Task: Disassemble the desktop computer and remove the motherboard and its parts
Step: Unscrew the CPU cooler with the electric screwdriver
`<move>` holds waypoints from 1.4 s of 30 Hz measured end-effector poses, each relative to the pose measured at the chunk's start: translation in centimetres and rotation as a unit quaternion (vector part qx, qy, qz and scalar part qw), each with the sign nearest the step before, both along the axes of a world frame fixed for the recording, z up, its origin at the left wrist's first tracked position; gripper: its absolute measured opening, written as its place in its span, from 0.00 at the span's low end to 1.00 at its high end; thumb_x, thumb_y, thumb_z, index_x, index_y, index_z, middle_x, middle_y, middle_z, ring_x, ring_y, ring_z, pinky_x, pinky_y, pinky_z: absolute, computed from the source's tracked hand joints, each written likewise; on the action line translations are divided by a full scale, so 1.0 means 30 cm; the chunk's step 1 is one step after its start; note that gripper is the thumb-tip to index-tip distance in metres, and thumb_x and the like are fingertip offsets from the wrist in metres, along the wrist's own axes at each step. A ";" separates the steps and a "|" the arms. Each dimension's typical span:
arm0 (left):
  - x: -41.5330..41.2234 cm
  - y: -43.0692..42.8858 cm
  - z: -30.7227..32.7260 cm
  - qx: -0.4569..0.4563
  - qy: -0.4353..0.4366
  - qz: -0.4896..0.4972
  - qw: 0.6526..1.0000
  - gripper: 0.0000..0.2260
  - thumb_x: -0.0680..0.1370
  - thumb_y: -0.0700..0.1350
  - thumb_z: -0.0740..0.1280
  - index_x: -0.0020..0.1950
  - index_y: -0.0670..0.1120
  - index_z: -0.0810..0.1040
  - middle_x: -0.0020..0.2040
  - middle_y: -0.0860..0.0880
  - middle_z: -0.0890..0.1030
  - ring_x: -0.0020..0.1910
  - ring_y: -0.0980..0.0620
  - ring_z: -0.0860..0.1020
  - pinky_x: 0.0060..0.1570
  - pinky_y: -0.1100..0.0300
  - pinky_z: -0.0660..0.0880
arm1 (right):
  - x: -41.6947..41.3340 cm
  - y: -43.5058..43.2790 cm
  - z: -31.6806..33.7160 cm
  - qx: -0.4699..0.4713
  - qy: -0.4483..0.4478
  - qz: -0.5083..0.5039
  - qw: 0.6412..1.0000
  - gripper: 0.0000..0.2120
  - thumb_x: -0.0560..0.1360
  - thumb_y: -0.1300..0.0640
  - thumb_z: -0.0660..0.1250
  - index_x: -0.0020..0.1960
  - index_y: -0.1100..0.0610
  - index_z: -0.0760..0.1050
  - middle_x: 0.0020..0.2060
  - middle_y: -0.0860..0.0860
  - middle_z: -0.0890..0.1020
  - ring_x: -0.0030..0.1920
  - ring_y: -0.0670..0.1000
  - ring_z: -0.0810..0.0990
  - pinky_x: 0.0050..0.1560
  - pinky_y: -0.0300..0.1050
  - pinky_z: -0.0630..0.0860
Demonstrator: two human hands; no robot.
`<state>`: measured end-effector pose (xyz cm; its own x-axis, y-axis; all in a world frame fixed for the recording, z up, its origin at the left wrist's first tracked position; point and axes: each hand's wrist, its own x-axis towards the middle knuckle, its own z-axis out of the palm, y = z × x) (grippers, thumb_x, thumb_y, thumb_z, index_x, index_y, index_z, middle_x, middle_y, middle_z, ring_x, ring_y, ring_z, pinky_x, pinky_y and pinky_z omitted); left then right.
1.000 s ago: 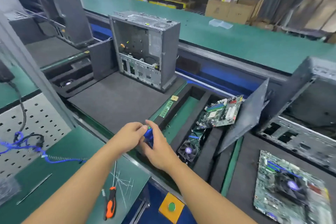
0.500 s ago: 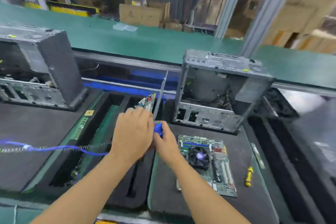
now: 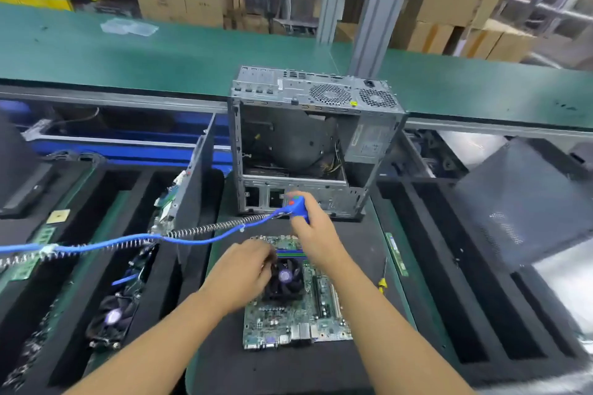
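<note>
Motherboard (image 3: 279, 321) lies flat on a black foam mat (image 3: 288, 369), its fan cooler (image 3: 287, 277) facing up. The left hand (image 3: 239, 272) sits over the cooler's left edge with its fingers curled; motion blur hides whether they actually grip it. Above the board's far edge, the right hand (image 3: 316, 234) grips a blue powered screwdriver (image 3: 296, 207), whose blue cable (image 3: 192, 239) trails off to the left. Just beyond the board stands the opened computer case (image 3: 314, 141). A yellow-handled screwdriver (image 3: 382, 284) lies to the board's right.
</note>
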<state>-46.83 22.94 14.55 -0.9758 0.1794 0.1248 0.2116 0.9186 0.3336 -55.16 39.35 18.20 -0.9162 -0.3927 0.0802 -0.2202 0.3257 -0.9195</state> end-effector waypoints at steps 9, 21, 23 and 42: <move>-0.103 0.117 -0.180 -0.048 -0.153 0.001 0.987 0.42 0.69 0.70 0.65 0.77 0.50 0.61 0.75 0.53 0.63 0.74 0.51 0.63 0.71 0.51 0.60 | -0.103 0.117 -0.107 -0.121 -0.119 -0.006 0.986 0.16 0.73 0.46 0.63 0.34 0.55 0.64 0.26 0.48 0.66 0.27 0.49 0.63 0.26 0.38 0.62; -0.138 0.150 -0.264 -0.079 -0.136 0.038 0.987 0.42 0.61 0.74 0.67 0.69 0.53 0.69 0.58 0.55 0.75 0.57 0.50 0.75 0.58 0.52 0.70 | -0.179 0.086 -0.227 -0.300 -0.227 0.061 0.924 0.17 0.74 0.44 0.63 0.36 0.56 0.73 0.30 0.54 0.73 0.24 0.53 0.70 0.31 0.43 0.66; -0.141 0.151 -0.276 -0.084 -0.132 0.038 0.987 0.41 0.62 0.73 0.67 0.69 0.52 0.70 0.57 0.54 0.74 0.57 0.50 0.73 0.58 0.52 0.69 | -0.194 0.071 -0.219 -0.311 -0.225 0.069 0.921 0.16 0.74 0.45 0.63 0.36 0.56 0.73 0.31 0.54 0.73 0.25 0.53 0.70 0.31 0.44 0.67; -0.142 0.130 -0.302 0.002 -0.177 0.032 0.984 0.39 0.64 0.67 0.71 0.70 0.53 0.65 0.61 0.56 0.70 0.60 0.51 0.67 0.62 0.49 0.66 | -0.213 0.028 -0.303 -0.328 -0.208 0.111 0.915 0.18 0.75 0.45 0.65 0.37 0.59 0.74 0.28 0.54 0.75 0.23 0.53 0.69 0.29 0.46 0.63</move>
